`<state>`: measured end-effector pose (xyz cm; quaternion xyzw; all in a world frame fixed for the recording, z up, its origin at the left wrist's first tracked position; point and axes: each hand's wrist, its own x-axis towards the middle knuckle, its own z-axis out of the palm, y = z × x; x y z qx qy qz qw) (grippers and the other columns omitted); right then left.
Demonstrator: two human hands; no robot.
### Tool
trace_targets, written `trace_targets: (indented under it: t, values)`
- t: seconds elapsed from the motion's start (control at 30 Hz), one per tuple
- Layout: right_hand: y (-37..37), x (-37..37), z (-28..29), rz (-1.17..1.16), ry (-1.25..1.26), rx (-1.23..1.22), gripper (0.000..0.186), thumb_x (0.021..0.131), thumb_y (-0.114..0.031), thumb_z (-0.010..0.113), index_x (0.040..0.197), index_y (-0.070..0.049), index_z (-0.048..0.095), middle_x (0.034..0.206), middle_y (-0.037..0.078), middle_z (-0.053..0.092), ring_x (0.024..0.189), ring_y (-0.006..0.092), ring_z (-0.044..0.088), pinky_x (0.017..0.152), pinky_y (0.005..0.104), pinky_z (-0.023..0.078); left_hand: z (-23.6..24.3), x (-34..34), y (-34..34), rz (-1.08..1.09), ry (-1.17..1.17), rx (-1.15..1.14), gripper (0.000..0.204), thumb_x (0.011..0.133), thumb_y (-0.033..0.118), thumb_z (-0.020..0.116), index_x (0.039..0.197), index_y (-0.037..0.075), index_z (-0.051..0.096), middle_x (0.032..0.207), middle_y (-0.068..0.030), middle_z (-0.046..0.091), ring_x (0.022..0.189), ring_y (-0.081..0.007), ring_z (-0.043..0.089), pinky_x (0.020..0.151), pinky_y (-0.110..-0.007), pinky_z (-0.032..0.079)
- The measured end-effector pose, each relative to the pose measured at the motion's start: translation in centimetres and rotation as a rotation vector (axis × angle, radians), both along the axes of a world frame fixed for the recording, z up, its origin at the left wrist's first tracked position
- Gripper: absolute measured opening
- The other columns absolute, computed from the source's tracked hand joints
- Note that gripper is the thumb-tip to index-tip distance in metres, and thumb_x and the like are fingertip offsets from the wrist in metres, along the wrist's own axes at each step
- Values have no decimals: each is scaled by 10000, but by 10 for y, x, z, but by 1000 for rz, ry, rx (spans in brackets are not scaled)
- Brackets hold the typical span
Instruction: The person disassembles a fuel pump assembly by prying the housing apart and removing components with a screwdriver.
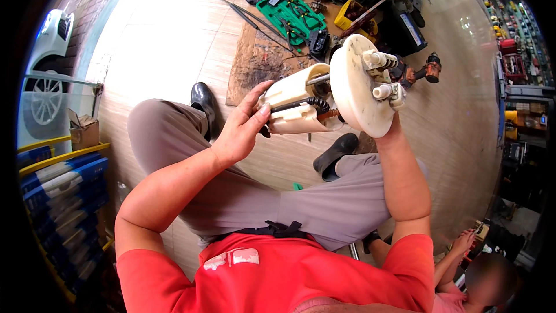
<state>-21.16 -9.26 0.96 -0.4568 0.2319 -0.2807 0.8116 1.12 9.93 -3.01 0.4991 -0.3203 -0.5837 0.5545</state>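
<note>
A cream plastic fuel pump module point(292, 94) is held up in front of me, lying nearly level. My left hand point(242, 124) is wrapped round the left end of its body, thumb on the near side and fingers over the top. At its right end is a wide round flange point(354, 90) with hose fittings on its outer face. A black corrugated hose point(313, 102) and a metal rod run between flange and body. My right hand point(394, 129) reaches up behind the flange; its fingers are hidden there, so its grip does not show.
Beyond the module, a stained board point(255, 66) bears a green tool case point(291, 16), a yellow container point(349, 14) and loose parts. A cordless drill point(418, 72) stands on the floor to the right. Another person point(457, 255) sits at lower right. Blue boxes point(66, 197) fill a rack at left.
</note>
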Motion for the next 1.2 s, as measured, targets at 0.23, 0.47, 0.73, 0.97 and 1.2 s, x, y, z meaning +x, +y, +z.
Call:
trace_targets:
  t: [0.23, 0.47, 0.73, 0.97, 1.2]
  values:
    - [4, 6, 8, 4, 13, -157, 369, 867, -131, 668, 1203, 0, 588, 1082, 66, 671, 908, 104, 632, 779, 272, 537, 0, -3, -1, 51, 52, -5, 507, 1028, 271, 440, 1483, 105, 290, 1139, -40, 540, 888, -94, 508, 696, -245, 462]
    - [16, 15, 14, -55, 12, -315, 443, 857, -216, 683, 1226, 0, 569, 1096, 66, 655, 979, 125, 610, 829, 270, 503, 4, -1, 1, 53, 64, 72, 468, 1044, 308, 381, 1466, 111, 334, 1144, -38, 557, 853, -85, 523, 678, -235, 460]
    - [14, 15, -1, -167, 11, -227, 476, 859, -189, 702, 1256, 22, 543, 1199, 77, 612, 1079, 143, 578, 956, 281, 434, 6, -1, 1, -6, 13, 117, 560, 1040, 432, 325, 1451, 53, 342, 981, -55, 577, 761, -106, 534, 652, -249, 456]
    - [12, 6, 1, -6, 16, -226, 509, 848, -86, 692, 1311, -2, 495, 1272, 85, 580, 1165, 199, 564, 1018, 343, 434, 1, 0, 0, 3, 67, 173, 625, 1029, 501, 293, 1456, 46, 326, 990, -42, 584, 751, -99, 527, 629, -240, 445]
    - [20, 15, 20, 38, 117, -251, 382, 821, 4, 704, 1184, 7, 585, 1124, 62, 648, 1015, 168, 626, 895, 298, 504, -6, -2, -2, 65, 97, 252, 650, 998, 589, 289, 1365, 76, 444, 905, -16, 593, 687, -88, 532, 573, -228, 448]
